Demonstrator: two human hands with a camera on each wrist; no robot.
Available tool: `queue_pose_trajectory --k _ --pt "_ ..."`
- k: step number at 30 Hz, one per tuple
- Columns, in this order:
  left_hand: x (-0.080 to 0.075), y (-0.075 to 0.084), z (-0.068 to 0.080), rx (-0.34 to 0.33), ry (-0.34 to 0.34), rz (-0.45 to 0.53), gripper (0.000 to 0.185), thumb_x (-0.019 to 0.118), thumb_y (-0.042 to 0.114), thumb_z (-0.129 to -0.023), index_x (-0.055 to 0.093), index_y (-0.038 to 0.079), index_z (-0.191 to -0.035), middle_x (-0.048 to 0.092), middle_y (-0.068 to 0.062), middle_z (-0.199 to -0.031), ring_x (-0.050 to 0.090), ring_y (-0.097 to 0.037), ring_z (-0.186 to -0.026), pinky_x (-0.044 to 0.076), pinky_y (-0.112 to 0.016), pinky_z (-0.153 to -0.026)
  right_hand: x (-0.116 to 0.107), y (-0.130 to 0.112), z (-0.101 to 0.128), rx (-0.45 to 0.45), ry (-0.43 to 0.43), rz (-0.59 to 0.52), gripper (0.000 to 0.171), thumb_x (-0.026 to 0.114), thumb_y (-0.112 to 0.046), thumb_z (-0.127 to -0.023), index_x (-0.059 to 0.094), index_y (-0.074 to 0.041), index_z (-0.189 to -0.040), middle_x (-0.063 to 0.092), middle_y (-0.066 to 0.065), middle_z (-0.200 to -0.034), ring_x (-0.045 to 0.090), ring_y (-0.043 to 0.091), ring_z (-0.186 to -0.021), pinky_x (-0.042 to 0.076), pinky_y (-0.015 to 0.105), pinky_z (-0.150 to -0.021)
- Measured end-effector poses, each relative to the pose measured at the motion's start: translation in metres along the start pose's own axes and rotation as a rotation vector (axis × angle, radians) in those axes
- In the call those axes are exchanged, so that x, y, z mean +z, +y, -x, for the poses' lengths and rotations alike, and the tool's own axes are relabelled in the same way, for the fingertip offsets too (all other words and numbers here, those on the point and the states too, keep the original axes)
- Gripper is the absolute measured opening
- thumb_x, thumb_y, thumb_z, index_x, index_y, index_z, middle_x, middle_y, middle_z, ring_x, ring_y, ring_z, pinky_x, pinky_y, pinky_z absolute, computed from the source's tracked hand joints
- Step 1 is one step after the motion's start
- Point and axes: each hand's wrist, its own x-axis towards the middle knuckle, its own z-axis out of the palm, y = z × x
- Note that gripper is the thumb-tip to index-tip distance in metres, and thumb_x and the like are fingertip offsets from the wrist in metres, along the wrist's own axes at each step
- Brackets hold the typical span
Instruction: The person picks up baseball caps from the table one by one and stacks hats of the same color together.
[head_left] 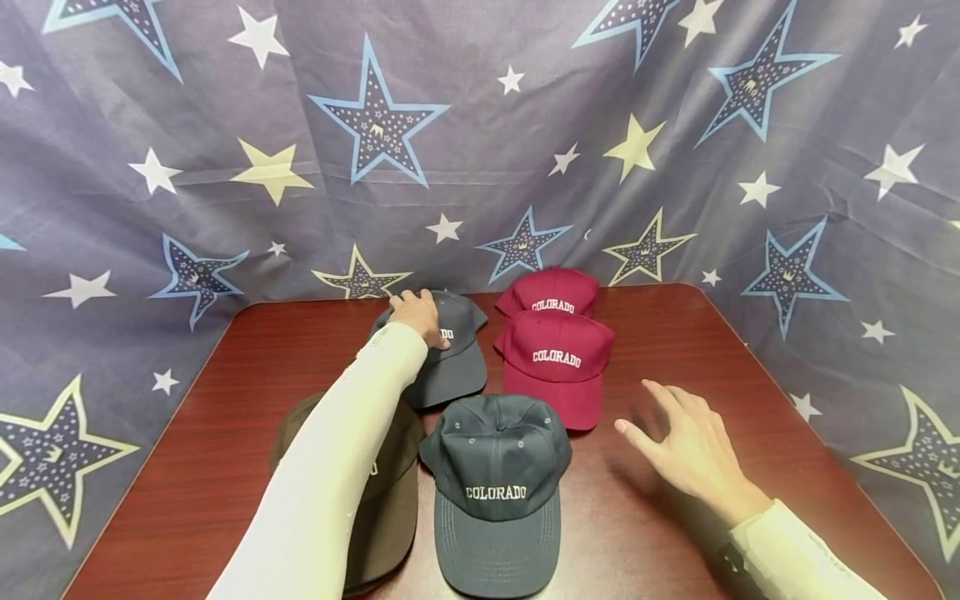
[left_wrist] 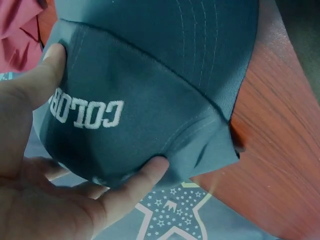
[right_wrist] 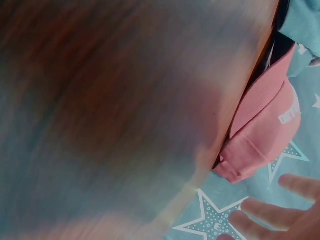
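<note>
My left hand grips the crown of a dark grey cap at the back of the table. In the left wrist view the thumb presses near the white lettering of this dark grey cap, and the other fingers spread over the crown, some hidden behind it. My right hand hovers over the table's right side with fingers extended, holding nothing. The closest thing to it is a dark red cap lettered COLORADO. Another dark grey cap sits at the front middle, its brim facing me.
A second dark red cap stands behind the first. Partly covered by my left sleeve, a brown cap lies at the front left. All rest on a reddish-brown table; a star-patterned cloth hangs around its back and sides.
</note>
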Motion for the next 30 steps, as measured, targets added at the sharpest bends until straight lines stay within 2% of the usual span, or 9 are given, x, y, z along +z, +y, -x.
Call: queue_pose_trajectory --k 4,10,14,21,30 --pt "0.0 -0.003 0.002 -0.003 0.002 0.017 0.107 0.091 0.036 -0.077 0.028 -0.002 -0.155 0.04 -0.037 -0.145 0.031 -0.053 -0.133 0.051 -0.058 -0.096 0.0 0.001 -0.001 0.002 0.0 0.0 0.074 0.071 -0.061 -0.088 0.058 -0.013 -0.143 0.061 0.02 -0.133 0.054 0.046 -0.12 0.036 0.067 -0.095" --pt "-0.004 -0.006 0.005 0.041 0.028 0.041 0.085 0.088 0.03 -0.082 0.041 0.004 -0.147 0.048 -0.032 -0.141 0.033 -0.051 -0.134 0.052 -0.064 -0.092 0.001 0.001 -0.001 -0.012 0.008 0.004 0.074 0.071 -0.06 -0.088 0.058 -0.012 -0.142 0.061 0.021 -0.132 0.054 0.047 -0.119 0.037 0.067 -0.093" --pt "-0.01 -0.008 0.007 0.074 0.035 0.052 0.077 0.083 0.026 -0.087 0.044 0.008 -0.152 0.051 -0.028 -0.144 0.037 -0.051 -0.133 0.049 -0.06 -0.098 0.001 0.002 -0.001 -0.011 0.008 0.005 0.074 0.071 -0.06 -0.088 0.058 -0.012 -0.142 0.061 0.02 -0.132 0.053 0.046 -0.119 0.036 0.068 -0.093" --pt "-0.022 -0.01 0.012 0.139 0.025 0.063 0.06 0.071 0.023 -0.097 0.049 0.007 -0.15 0.056 -0.022 -0.146 0.046 -0.049 -0.127 0.038 -0.055 -0.109 -0.001 0.002 -0.001 -0.005 0.011 0.008 0.073 0.072 -0.06 -0.088 0.058 -0.013 -0.142 0.062 0.021 -0.131 0.054 0.047 -0.119 0.037 0.068 -0.093" --pt "-0.032 -0.015 0.015 0.161 0.057 0.08 0.042 0.066 0.024 -0.1 0.063 0.008 -0.139 0.062 -0.023 -0.137 0.051 -0.051 -0.129 0.04 -0.057 -0.11 -0.001 0.002 -0.001 -0.005 0.009 0.001 0.073 0.072 -0.06 -0.088 0.059 -0.013 -0.142 0.062 0.02 -0.131 0.054 0.047 -0.12 0.036 0.067 -0.096"
